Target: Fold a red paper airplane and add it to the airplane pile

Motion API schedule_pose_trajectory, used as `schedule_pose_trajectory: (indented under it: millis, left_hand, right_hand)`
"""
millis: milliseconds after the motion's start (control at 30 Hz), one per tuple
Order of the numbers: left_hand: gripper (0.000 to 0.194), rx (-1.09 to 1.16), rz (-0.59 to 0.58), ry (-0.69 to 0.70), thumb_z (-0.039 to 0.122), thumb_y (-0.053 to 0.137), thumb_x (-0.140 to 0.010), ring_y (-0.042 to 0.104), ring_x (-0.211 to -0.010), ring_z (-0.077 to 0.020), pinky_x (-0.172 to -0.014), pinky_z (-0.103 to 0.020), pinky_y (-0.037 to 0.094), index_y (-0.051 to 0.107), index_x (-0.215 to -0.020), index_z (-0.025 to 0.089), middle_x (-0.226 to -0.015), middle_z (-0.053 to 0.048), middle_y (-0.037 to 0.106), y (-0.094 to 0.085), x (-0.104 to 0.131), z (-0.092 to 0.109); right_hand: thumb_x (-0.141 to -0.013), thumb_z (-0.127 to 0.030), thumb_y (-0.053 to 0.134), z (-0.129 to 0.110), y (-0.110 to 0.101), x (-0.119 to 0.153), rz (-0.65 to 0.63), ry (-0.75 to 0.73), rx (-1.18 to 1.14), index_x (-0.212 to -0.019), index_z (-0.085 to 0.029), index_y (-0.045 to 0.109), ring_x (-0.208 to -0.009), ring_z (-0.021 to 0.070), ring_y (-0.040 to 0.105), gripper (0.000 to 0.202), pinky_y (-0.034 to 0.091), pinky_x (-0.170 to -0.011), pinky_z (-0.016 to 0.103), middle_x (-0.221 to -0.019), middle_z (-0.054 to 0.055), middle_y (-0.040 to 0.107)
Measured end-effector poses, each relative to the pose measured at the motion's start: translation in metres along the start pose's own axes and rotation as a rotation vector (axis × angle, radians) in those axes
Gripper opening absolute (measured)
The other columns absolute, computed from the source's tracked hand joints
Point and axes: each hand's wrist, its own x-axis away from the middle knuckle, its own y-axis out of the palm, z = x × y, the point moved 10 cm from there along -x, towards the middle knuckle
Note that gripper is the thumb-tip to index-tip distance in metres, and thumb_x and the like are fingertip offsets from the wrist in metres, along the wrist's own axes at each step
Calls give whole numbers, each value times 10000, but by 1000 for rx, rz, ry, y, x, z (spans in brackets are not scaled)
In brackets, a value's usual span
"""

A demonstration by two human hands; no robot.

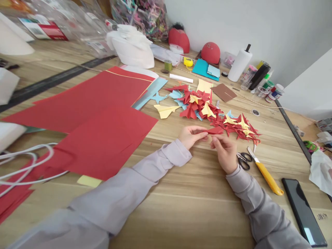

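A small folded piece of red paper [215, 130] is held above the table between my hands. My left hand [193, 135] pinches its left end with thumb and fingers. Close by, my right hand [225, 150] is closed, its thumb and fingertips meeting at the paper's lower edge. Just beyond lies a heap of folded red paper pieces [190, 109], mixed with yellow and blue ones. A yellow paper plane [166, 110] rests at the heap's left side. Black-handled scissors [244, 160] and a yellow utility knife [267, 174] lie to the right of my right hand.
Large red paper sheets [103, 138] spread over the left side, with white cables [38, 157] near them. A phone [303, 211] lies at the right front. Toward the back stand a white roll [240, 64], paint jars [275, 93], a tape measure [188, 62] and red domes [210, 52].
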Motion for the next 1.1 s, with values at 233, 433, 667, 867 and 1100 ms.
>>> schedule_pose_trajectory:
  millis: [233, 433, 667, 867, 1100]
  left_hand:
    - [402, 29, -42, -23, 344, 874, -460, 676, -605, -183, -718, -388, 571, 707, -745, 115, -672, -41, 721, 6, 3, -7]
    - [404, 0, -23, -12, 330, 874, -459, 662, -599, -165, -714, -368, 562, 712, -763, 119, -671, -34, 719, 4, 2, -6]
    - [368, 25, 13, -20, 351, 875, -449, 652, -626, -155, -684, -331, 557, 719, -699, 131, -670, -24, 712, 2, 3, -5]
    - [383, -28, 12, -4, 415, 856, -480, 657, -653, -182, -684, -344, 555, 726, -702, 131, -677, -39, 714, 1, 3, -5]
    - [367, -77, 12, 106, 418, 841, -522, 662, -735, -178, -771, -330, 537, 748, -748, 145, -763, -51, 734, -4, -1, -3]
  right_hand:
    - [-813, -426, 618, 8, 12, 1, -29, 37, 31, -868, -200, 683, -574, 143, 597, 241, 514, -568, 287, -676, 7, 657]
    - [-846, -391, 590, 5, 13, 2, -41, 6, 59, -892, -213, 674, -604, 145, 614, 202, 521, -600, 284, -701, 13, 670]
    - [-781, -391, 664, 13, 12, 0, -8, 55, 23, -854, -202, 643, -575, 133, 587, 204, 497, -568, 277, -724, 13, 670]
    - [-756, -374, 676, 18, 2, -1, 80, 66, 94, -788, -194, 609, -548, 133, 574, 195, 466, -537, 270, -670, 9, 657]
    - [-793, -395, 623, 18, 15, -2, -21, 70, 68, -869, -185, 631, -653, 165, 619, 224, 505, -621, 298, -749, 35, 683]
